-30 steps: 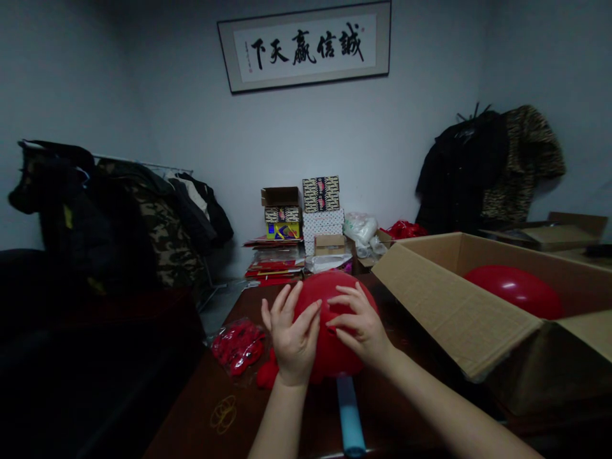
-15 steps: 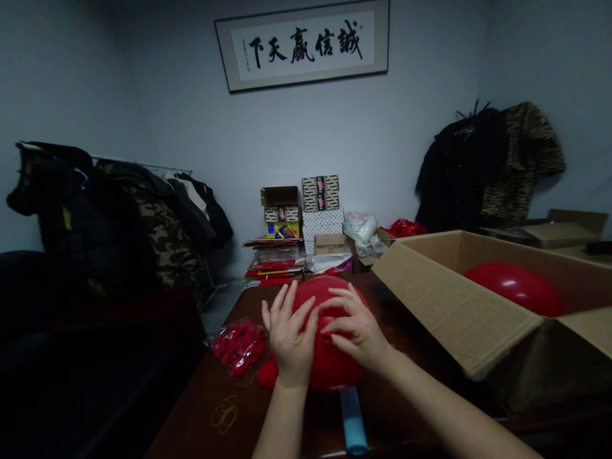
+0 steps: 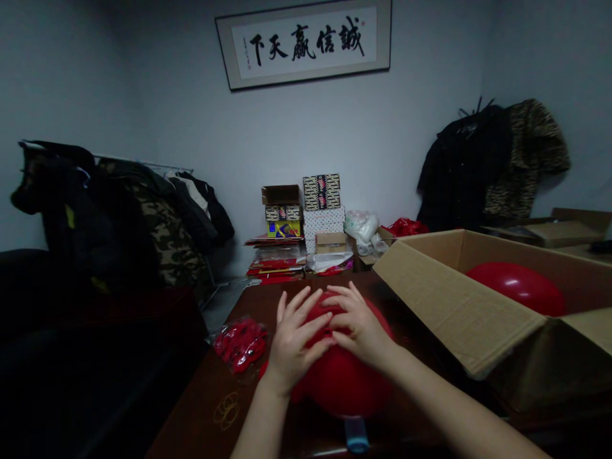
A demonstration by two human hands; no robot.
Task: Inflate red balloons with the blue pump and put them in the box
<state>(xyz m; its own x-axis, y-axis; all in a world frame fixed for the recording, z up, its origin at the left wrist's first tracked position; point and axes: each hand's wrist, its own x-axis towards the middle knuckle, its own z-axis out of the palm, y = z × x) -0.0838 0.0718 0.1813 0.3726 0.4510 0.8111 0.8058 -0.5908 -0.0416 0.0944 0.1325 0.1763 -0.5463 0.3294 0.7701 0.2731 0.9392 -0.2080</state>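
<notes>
An inflated red balloon (image 3: 342, 382) lies on the dark wooden table (image 3: 201, 414) in front of me. My left hand (image 3: 292, 344) rests on its top left with fingers spread. My right hand (image 3: 358, 325) lies on its top, fingertips pinching the balloon's neck between the two hands. A light blue tube (image 3: 356, 440) pokes out from under the balloon at the near edge.
A large open cardboard box (image 3: 459, 306) stands at right with another red balloon (image 3: 519, 287) inside. A bag of red balloons (image 3: 239, 341) and several rubber bands (image 3: 225, 408) lie at left. Stacked boxes (image 3: 320, 213) and hanging coats line the back wall.
The balloon has come lower and nearer to me, now covering most of the blue tube. Both hands have shifted onto its top and moved closer together.
</notes>
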